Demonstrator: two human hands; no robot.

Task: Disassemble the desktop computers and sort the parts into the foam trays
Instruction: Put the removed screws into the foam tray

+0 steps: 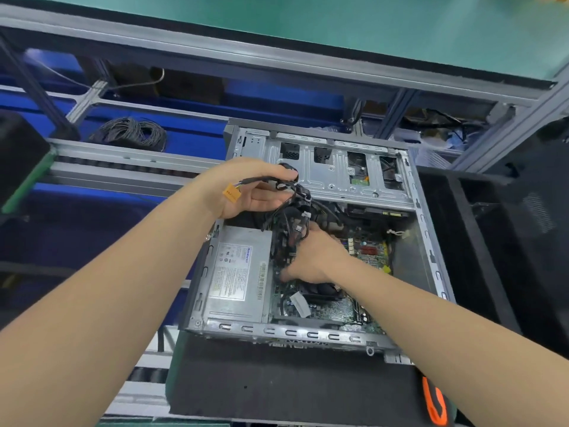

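The power supply (238, 272) lies left of the motherboard (326, 306) in the case (428, 241).

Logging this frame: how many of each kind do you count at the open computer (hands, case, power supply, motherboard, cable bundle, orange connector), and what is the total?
Hands: 2, left hand and right hand
Computer case: 1
Power supply: 1
Motherboard: 1
Cable bundle: 1
Orange connector: 1
Total: 7
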